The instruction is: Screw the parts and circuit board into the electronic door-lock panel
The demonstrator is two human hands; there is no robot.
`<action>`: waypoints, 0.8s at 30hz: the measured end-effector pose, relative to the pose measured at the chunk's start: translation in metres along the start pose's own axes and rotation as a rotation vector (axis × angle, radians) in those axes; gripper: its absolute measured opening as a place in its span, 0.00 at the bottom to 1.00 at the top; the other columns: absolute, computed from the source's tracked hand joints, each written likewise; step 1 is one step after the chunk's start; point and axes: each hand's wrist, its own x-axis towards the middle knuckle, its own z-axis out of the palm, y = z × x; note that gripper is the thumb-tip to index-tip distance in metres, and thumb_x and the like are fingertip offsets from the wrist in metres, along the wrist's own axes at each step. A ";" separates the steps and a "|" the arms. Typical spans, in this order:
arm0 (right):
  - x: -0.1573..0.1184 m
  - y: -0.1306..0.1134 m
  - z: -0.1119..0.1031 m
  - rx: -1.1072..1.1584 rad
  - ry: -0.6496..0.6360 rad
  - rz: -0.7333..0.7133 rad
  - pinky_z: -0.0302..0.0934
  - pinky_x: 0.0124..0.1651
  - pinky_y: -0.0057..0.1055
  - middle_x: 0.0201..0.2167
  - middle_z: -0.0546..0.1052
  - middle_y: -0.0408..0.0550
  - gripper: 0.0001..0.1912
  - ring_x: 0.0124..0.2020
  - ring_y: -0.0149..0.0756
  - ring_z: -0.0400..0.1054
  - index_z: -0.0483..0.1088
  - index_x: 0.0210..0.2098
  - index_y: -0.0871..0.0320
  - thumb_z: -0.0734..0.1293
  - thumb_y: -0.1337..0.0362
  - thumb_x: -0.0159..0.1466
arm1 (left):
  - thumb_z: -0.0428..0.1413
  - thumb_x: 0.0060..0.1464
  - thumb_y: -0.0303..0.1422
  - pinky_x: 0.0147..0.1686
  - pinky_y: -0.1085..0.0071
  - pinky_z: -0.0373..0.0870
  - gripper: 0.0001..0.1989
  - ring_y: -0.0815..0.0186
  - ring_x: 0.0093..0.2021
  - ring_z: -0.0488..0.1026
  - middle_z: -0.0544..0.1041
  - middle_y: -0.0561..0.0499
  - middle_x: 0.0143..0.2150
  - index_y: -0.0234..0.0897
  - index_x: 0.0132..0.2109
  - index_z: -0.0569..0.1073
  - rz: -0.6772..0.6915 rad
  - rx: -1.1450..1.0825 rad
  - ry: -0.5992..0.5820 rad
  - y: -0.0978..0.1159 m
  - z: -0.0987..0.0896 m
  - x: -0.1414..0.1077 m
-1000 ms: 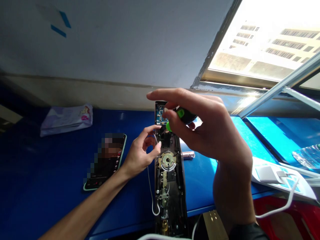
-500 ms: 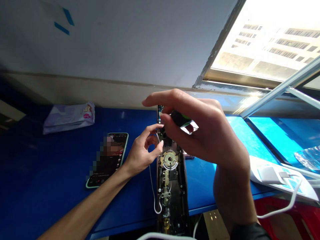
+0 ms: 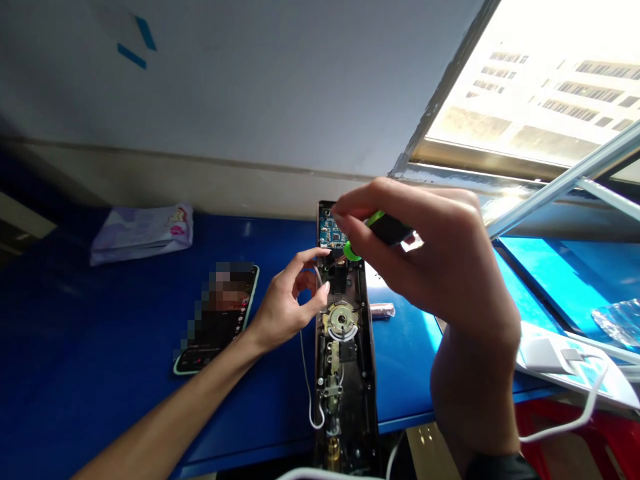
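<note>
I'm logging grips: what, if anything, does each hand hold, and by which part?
The right hand holds a screwdriver by its handle. The left hand is at the black casing; whether it grips anything is unclear.

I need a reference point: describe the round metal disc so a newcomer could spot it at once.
On the blue table, find the long, open black housing running away from the viewer. Partway along it, just below the fingertips of the left hand, sits the round metal disc. Its brassy face and dark centre set it apart from the blue circuit board farther up.
</note>
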 end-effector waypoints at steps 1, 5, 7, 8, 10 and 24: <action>0.000 -0.001 -0.002 0.019 -0.027 0.003 0.70 0.36 0.33 0.35 0.81 0.39 0.09 0.31 0.32 0.74 0.76 0.45 0.49 0.66 0.68 0.69 | 0.60 0.63 0.33 0.48 0.64 0.80 0.24 0.64 0.39 0.78 0.76 0.52 0.38 0.42 0.65 0.69 0.002 -0.001 -0.002 0.001 0.000 0.000; 0.000 -0.003 -0.008 0.096 -0.100 0.011 0.75 0.43 0.36 0.44 0.83 0.40 0.20 0.39 0.39 0.78 0.75 0.50 0.46 0.68 0.72 0.62 | 0.60 0.61 0.33 0.45 0.66 0.80 0.25 0.68 0.34 0.75 0.77 0.50 0.44 0.42 0.65 0.68 0.015 -0.023 -0.012 0.003 -0.001 0.001; 0.000 -0.002 -0.010 0.107 -0.096 0.003 0.75 0.42 0.37 0.43 0.83 0.41 0.18 0.39 0.40 0.78 0.75 0.47 0.48 0.69 0.72 0.60 | 0.60 0.61 0.32 0.43 0.68 0.80 0.26 0.70 0.32 0.74 0.78 0.50 0.46 0.43 0.65 0.68 0.018 -0.030 -0.015 0.003 -0.001 0.001; 0.000 -0.002 -0.009 0.093 -0.086 0.004 0.73 0.39 0.37 0.41 0.83 0.42 0.14 0.36 0.38 0.77 0.76 0.45 0.50 0.70 0.71 0.61 | 0.60 0.61 0.32 0.42 0.69 0.80 0.26 0.70 0.32 0.74 0.78 0.50 0.46 0.43 0.65 0.68 0.016 -0.026 -0.014 0.003 -0.001 0.001; 0.001 0.000 -0.008 0.048 -0.062 0.021 0.68 0.32 0.35 0.31 0.80 0.41 0.03 0.29 0.34 0.72 0.76 0.39 0.52 0.71 0.66 0.66 | 0.60 0.62 0.32 0.42 0.70 0.80 0.25 0.69 0.34 0.75 0.78 0.49 0.48 0.43 0.65 0.68 0.007 -0.006 -0.006 0.003 -0.001 0.001; 0.000 0.001 -0.010 0.124 -0.112 -0.038 0.75 0.47 0.34 0.51 0.83 0.41 0.24 0.44 0.38 0.79 0.75 0.55 0.49 0.68 0.74 0.61 | 0.61 0.60 0.32 0.41 0.69 0.79 0.26 0.69 0.33 0.76 0.78 0.50 0.45 0.42 0.64 0.69 0.004 0.002 -0.012 0.006 -0.002 0.000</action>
